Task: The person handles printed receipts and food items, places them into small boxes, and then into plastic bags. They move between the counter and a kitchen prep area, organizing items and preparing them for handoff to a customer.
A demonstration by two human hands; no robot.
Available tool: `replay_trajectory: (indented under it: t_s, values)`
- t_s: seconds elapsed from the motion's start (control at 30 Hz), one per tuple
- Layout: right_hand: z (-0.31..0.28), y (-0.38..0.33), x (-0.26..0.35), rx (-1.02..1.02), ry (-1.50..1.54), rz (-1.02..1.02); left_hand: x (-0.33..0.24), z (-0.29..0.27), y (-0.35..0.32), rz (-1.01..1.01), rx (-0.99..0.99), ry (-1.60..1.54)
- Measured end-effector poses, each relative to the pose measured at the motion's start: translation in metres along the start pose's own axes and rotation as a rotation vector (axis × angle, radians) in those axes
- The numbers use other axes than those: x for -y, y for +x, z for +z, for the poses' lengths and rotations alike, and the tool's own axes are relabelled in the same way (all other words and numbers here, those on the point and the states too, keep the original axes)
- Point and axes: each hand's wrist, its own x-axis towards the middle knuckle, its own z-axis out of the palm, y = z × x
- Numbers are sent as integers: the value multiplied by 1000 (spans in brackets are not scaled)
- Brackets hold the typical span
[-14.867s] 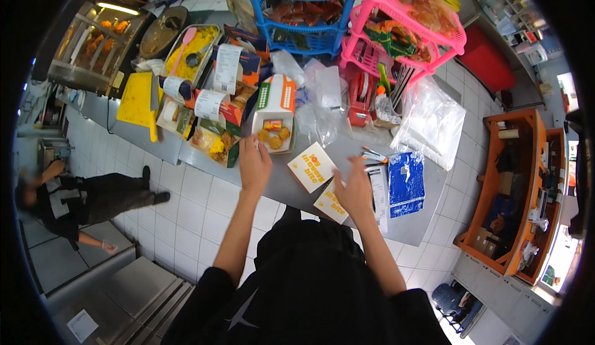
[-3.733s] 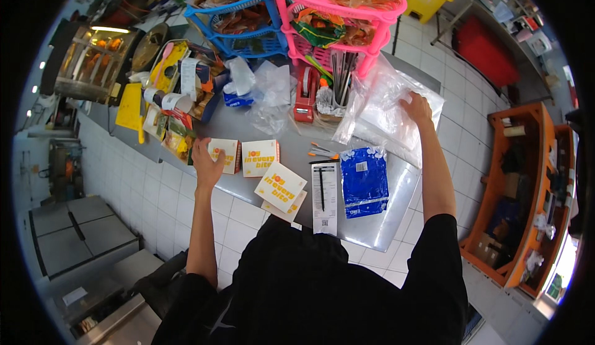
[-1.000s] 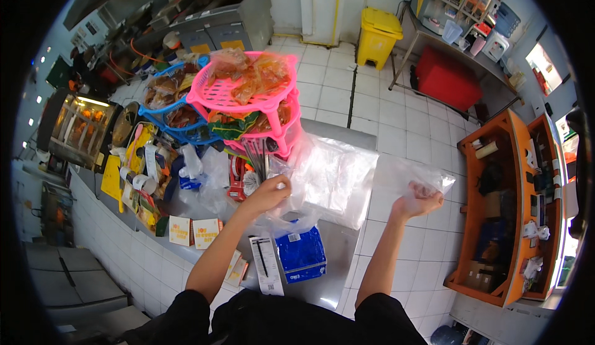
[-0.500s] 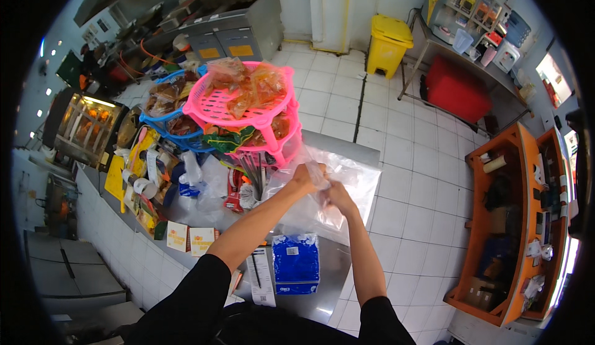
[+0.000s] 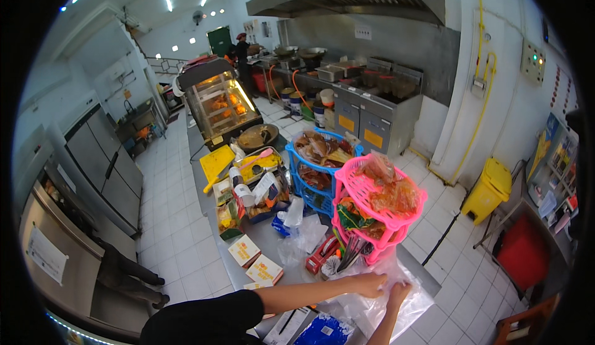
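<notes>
At the near right end of the steel counter, my left hand (image 5: 370, 285) and my right hand (image 5: 398, 293) are side by side, a small gap between them. Their fingers are closed on a clear plastic bag (image 5: 388, 269). Below them lies a sheet of clear plastic bags (image 5: 412, 308). Just beyond stands a pink stacked basket (image 5: 356, 187) holding bagged reddish food (image 5: 393, 202). Left of my hands are a red packet (image 5: 322, 254) and a bundle of thin grey sticks (image 5: 353, 250). A blue plastic pack (image 5: 324, 331) sits near my left forearm, partly cut off by the lower edge.
Blue stacked baskets (image 5: 313, 184) with bagged food stand behind the pink one. White-and-yellow boxes (image 5: 265, 270), a yellow cutting board (image 5: 217, 161) and a lit food display case (image 5: 220, 106) line the counter leftward. A yellow bin (image 5: 488, 190) stands right; a person (image 5: 243, 60) works far back.
The head view has swung left and up, bringing the display case and range hood into view. My hands, both at the plastic bag, have come slightly apart.
</notes>
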Motion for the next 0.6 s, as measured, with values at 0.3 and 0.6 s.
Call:
replay_trajectory:
  t_s: [0.3,0.6]
  values:
    - [-42,-230,120,693,-38,-530,-32,-114,-205,160,216,-1018]
    - [-17,-294,178,986,46,-204,-4,-148,-333,-144,-148,-844]
